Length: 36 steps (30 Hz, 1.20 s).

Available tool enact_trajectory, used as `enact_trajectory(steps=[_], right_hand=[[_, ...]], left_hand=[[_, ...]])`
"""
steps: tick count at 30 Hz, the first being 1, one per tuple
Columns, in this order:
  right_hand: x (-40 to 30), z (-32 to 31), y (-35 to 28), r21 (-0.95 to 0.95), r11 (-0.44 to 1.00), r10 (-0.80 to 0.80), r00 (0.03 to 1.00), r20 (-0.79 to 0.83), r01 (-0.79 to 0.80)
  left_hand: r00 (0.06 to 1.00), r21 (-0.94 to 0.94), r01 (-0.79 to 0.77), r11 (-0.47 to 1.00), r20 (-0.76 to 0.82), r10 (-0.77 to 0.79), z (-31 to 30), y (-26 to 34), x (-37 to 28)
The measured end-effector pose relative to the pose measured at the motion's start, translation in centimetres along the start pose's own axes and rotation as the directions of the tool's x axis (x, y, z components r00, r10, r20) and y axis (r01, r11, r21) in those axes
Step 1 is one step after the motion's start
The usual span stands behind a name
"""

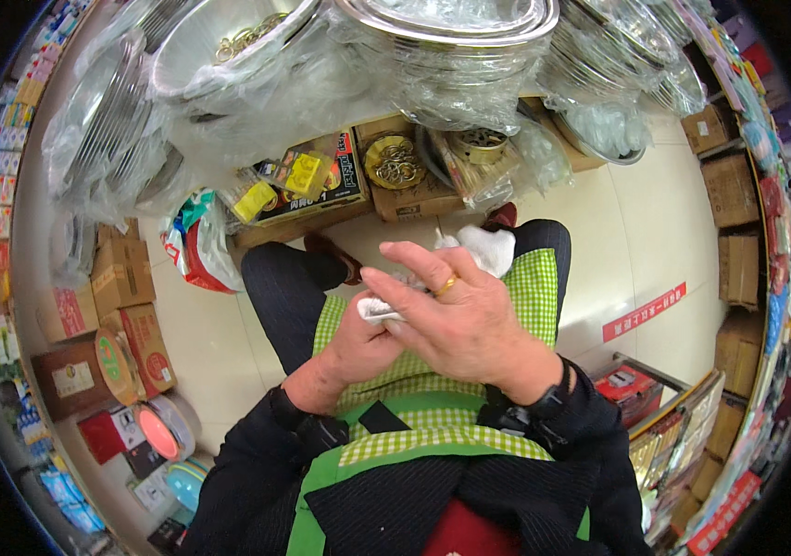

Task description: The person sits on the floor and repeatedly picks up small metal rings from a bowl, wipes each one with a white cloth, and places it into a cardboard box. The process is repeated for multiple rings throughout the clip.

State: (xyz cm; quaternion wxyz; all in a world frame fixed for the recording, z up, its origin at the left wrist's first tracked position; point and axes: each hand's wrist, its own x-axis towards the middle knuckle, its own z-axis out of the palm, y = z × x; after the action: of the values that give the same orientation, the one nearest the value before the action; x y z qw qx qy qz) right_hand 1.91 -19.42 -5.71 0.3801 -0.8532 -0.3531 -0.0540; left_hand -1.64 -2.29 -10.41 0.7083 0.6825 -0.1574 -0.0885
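Note:
My left hand (361, 344) is curled around a piece of white cloth (376, 310), and a folded end sticks out by the thumb. Across it lies my right hand (461, 313), back upward, with a gold ring on one finger. Its index and middle fingers stretch out to the left, over the cloth. My right palm is hidden, so its grip on the cloth does not show. Beyond the right hand, a bunched white cloth (489, 250) rests by my right knee; whether both white parts join is hidden. Beneath my hands is a green checked apron (534, 292) over my lap.
Plastic-wrapped stacks of metal basins (458, 76) overhang the front. Below them are cardboard boxes (409, 203), a yellow dish of metal rings (395, 161) and yellow packets (304, 174). A plastic bag (201, 243) and cartons (121, 271) stand left; boxed shelves (729, 187) line the right.

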Motion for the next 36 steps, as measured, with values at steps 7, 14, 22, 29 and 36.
enact_trajectory(steps=[7,14,22,29,36], right_hand=[[0.6,1.6,-0.7,0.037,0.987,0.158,0.983,-0.088,-0.156],[-0.6,0.6,0.7,0.499,0.616,0.517,0.791,0.328,-0.609],[-3.2,4.4,2.0,0.701,0.549,0.379,0.883,0.276,-0.455],[-1.8,2.0,1.8,0.797,0.444,0.574,0.813,0.098,-0.410],[-0.5,2.5,-0.5,0.388,0.858,0.312,0.942,0.125,-0.336]], left_hand=[[0.999,0.094,-0.006,0.996,0.042,0.002,-0.1,0.5,-0.4],[0.991,-0.060,0.027,0.998,0.134,-0.018,1.1,0.6,-0.8],[1.000,-0.695,-0.020,0.719,0.000,0.028,0.7,0.4,-0.5],[0.988,-0.820,0.014,0.573,-0.078,-0.136,0.8,0.6,-0.1],[0.924,-0.758,0.100,0.645,-0.169,-0.342,1.2,0.6,-0.3]])
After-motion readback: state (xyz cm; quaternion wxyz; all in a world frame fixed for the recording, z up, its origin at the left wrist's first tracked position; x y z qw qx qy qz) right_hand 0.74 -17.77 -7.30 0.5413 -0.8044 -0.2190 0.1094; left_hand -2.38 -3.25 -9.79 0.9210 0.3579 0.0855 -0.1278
